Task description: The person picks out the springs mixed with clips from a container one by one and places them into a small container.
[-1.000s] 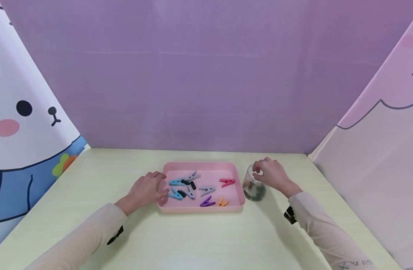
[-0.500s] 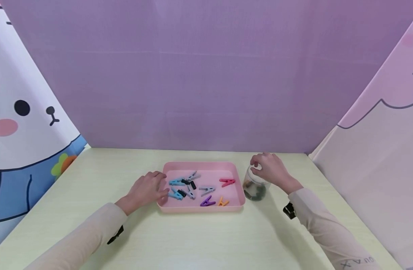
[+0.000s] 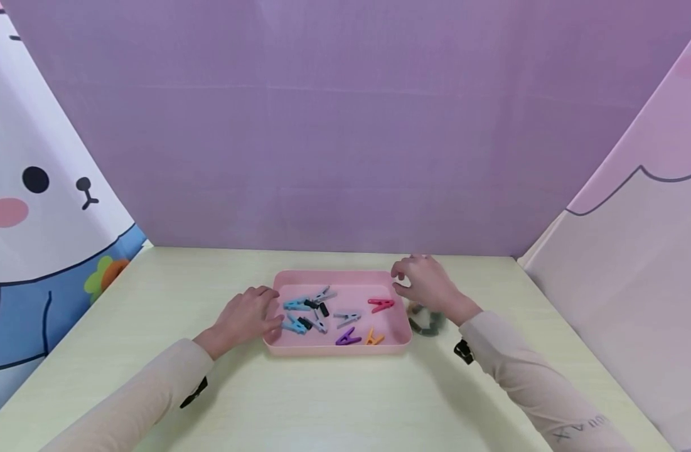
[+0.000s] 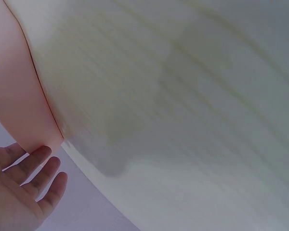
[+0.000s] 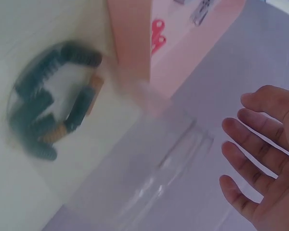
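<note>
A pink tray holds several small clips, among them a red clip, a blue one and a purple one. My left hand rests with straight fingers against the tray's left wall. My right hand hovers open and empty over the tray's right rim, near the red clip. Just right of the tray stands a clear glass jar, partly hidden by my right wrist. In the right wrist view the jar holds dark and orange clips.
The pale yellow table is walled by a purple backdrop and cartoon-printed side panels. The tray sits mid-table with bare tabletop in front of it and to both sides.
My right hand has left the jar's mouth and moved left to the tray's right rim. The left hand, the tray and the clips have stayed put.
</note>
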